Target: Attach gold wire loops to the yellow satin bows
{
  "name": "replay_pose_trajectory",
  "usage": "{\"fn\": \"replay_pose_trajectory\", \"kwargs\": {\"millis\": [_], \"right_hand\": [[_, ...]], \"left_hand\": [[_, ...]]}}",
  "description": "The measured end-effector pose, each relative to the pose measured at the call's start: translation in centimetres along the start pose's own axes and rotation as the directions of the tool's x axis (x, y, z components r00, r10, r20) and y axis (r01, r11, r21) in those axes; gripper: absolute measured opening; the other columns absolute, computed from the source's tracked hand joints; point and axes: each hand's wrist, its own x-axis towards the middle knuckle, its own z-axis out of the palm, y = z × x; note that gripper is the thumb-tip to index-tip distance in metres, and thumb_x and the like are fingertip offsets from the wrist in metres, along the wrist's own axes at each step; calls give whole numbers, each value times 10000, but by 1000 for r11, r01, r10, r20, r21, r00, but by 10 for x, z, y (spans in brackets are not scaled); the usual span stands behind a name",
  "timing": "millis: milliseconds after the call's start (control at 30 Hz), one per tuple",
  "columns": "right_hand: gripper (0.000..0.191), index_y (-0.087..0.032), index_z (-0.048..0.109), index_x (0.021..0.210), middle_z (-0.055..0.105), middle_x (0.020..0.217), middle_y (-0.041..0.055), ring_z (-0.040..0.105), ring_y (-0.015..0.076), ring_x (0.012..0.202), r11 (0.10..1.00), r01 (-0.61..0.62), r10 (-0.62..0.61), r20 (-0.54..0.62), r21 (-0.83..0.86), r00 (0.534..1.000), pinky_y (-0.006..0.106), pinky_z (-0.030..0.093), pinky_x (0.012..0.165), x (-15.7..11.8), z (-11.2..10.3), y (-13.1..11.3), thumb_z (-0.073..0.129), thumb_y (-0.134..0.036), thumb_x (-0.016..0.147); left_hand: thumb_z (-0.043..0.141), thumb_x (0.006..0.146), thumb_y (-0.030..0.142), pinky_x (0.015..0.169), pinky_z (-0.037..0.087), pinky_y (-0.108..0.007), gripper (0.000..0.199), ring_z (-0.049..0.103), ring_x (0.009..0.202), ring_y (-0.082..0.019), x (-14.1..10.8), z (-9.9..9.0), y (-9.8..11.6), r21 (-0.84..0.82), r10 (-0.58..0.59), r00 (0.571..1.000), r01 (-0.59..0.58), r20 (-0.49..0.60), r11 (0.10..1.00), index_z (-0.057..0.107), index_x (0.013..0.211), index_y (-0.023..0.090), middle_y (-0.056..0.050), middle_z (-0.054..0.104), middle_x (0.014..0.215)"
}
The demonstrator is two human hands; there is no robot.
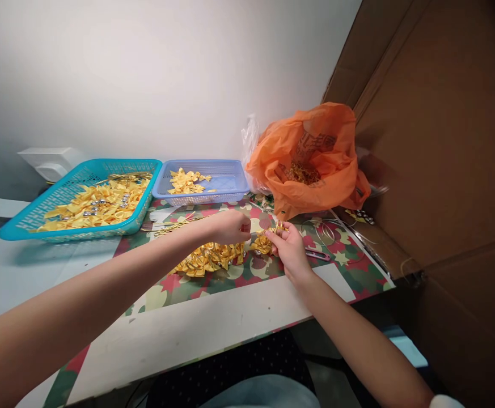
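Observation:
My right hand (292,249) pinches a small bunch of yellow ribbon bows (263,243) by their gold twist ties, just above the table. Close by on its left, my left hand (232,228) is closed with the fingers curled; whatever lies between its fingertips is too small to make out. Below the left wrist, a long heap of yellow bows with gold ties (204,259) rests on the patterned cover, with silver beads among them. Loose gold ties (179,225) lie behind the left forearm.
A teal basket (143,212) of yellow bows stands at the left, beside a blue basket (230,173) with fewer bows. An orange plastic bag (341,164) sits open behind my hands. A pink cutter (317,255) and wire loops (326,232) lie right. Cardboard (443,141) walls the right side.

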Motion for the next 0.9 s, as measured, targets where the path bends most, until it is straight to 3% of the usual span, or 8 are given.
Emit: {"fn": "replay_pose_trajectory", "kwargs": {"millis": [267,467,633,900], "right_hand": [[436,-203,483,933,601,652,-86,394,31,402,999,40,-39,-33,21,999,179,311,389,4,4,5,750,-253,592],[467,-201,478,967,604,651,-84,395,31,387,1000,27,-27,11,7,1000,182,326,398,0,5,2,746,-301,597],[384,-219,499,993,617,693,-60,516,65,396,996,-44,48,54,-72,997,175,311,378,-4,1,-2,627,-400,679],[356,-202,571,1025,692,882,28,587,82,410,977,-57,81,108,-205,991,170,289,337,3,-14,-18,502,-314,695]], "left_hand": [[521,782,264,557,346,-260,169,527,608,-144,0,1,-1,-8,12,1000,-12,1,1000,645,710,174,-28,661,712],[511,781,285,550,347,-256,191,540,612,-143,1,2,-1,-8,3,1000,-3,-13,1000,657,725,175,-34,673,723],[510,769,292,561,367,-256,205,571,637,-154,3,3,-1,-9,-7,1000,7,-24,1000,678,737,179,-42,702,760],[523,775,297,595,388,-258,217,610,683,-168,1,1,2,8,-26,999,26,-25,1000,704,751,180,-57,735,819]]}}
